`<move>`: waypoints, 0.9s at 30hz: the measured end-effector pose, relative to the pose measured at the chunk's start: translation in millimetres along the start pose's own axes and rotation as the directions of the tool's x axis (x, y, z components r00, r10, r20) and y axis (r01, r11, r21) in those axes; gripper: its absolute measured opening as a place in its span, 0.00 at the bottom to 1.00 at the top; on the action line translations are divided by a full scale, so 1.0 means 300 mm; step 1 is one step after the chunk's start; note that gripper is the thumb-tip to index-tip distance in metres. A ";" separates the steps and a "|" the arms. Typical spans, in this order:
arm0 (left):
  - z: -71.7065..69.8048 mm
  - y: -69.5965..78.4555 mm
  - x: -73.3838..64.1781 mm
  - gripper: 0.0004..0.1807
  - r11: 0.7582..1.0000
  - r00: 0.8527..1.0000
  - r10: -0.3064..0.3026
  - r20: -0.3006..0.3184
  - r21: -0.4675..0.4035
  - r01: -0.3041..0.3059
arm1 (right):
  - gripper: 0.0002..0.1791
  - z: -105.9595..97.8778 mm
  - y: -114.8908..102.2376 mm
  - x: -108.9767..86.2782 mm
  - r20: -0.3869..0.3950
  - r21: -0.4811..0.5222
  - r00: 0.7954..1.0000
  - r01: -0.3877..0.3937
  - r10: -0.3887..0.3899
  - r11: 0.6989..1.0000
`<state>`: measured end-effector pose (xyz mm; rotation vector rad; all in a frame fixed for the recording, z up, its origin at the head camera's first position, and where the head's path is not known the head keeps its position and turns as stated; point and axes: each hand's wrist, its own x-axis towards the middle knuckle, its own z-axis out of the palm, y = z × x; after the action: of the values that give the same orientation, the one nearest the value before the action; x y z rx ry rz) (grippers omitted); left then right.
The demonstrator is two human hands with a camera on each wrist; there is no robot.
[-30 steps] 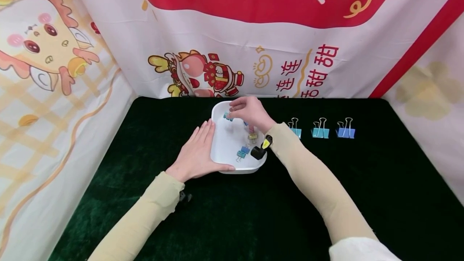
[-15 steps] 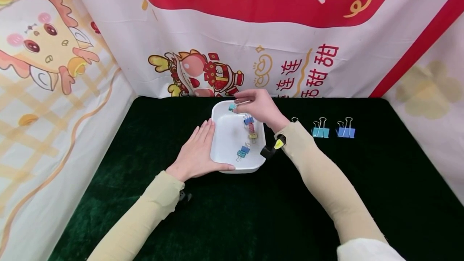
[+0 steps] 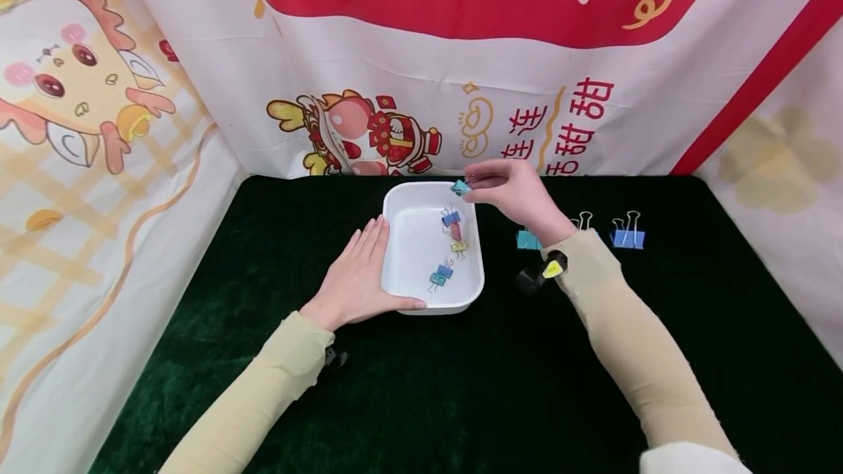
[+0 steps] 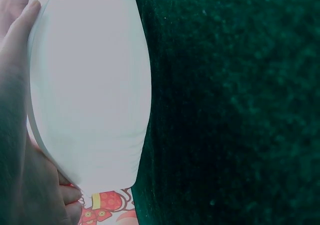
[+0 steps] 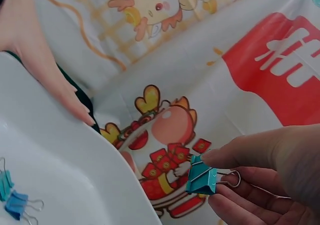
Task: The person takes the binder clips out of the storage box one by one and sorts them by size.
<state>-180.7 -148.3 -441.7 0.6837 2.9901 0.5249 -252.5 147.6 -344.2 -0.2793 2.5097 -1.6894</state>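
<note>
My right hand (image 3: pixel 516 196) pinches a teal binder clip (image 5: pixel 202 177) between thumb and fingers, above the far right corner of a white tray (image 3: pixel 411 240). The clip's wire handles point back toward the palm in the right wrist view. Along the tray's left side my left hand (image 3: pixel 356 280) lies with straight fingers, its thumb stretched over the near rim. Inside the tray are a blue clip (image 3: pixel 451 218), a pinkish-red clip (image 3: pixel 455 231), a yellow clip (image 3: pixel 458 246), and near the front a blue and a teal clip (image 3: pixel 437 279).
Right of the tray, larger binder clips stand in a row on the dark green cloth (image 3: pixel 408 386): a teal one (image 3: pixel 529 240), one partly hidden behind the right wrist, and a blue one (image 3: pixel 628 238). A printed curtain (image 3: pixel 369 57) hangs behind the table.
My right hand has lifted the teal binder clip from the tray's far end and carried it rightward to the far right corner. The left hand stays in place.
</note>
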 end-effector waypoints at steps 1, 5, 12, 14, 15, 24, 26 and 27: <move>0.000 0.000 0.000 0.76 1.000 1.000 0.000 -0.001 0.000 0.000 | 0.21 -0.013 0.003 -0.007 -0.008 -0.001 1.000 -0.005 0.005 1.000; 0.000 0.002 0.000 0.76 1.000 1.000 0.003 -0.004 0.011 -0.003 | 0.22 -0.066 0.017 -0.034 -0.042 0.001 0.999 -0.013 0.013 1.000; 0.000 0.001 -0.001 0.77 1.000 1.000 -0.003 0.001 0.018 0.003 | 0.24 -0.141 0.040 -0.087 -0.076 0.006 0.997 -0.027 0.027 1.000; 0.000 0.002 0.000 0.78 1.000 1.000 -0.008 0.004 0.025 0.008 | 0.23 -0.157 0.049 -0.102 -0.081 -0.005 0.996 -0.035 0.034 0.999; 0.000 0.002 0.000 0.78 1.000 1.000 -0.010 0.005 0.029 0.010 | 0.23 -0.164 0.055 -0.109 -0.083 -0.011 0.996 -0.039 0.038 0.999; 0.005 -0.002 0.002 0.78 1.000 1.000 -0.007 0.001 0.028 0.007 | 0.24 -0.213 0.116 -0.166 -0.108 -0.040 0.991 -0.084 0.080 0.996; 0.006 -0.002 0.002 0.78 1.000 1.000 -0.009 0.001 0.029 0.009 | 0.24 -0.221 0.127 -0.177 -0.106 -0.048 0.991 -0.091 0.085 0.995; 0.006 -0.002 0.002 0.78 1.000 1.000 -0.009 0.001 0.029 0.009 | 0.24 -0.225 0.132 -0.182 -0.104 -0.051 0.990 -0.097 0.091 0.994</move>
<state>-181.2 -147.9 -443.6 0.6723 3.0040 0.4807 -215.4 234.9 -356.3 -0.0792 2.6004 -1.6397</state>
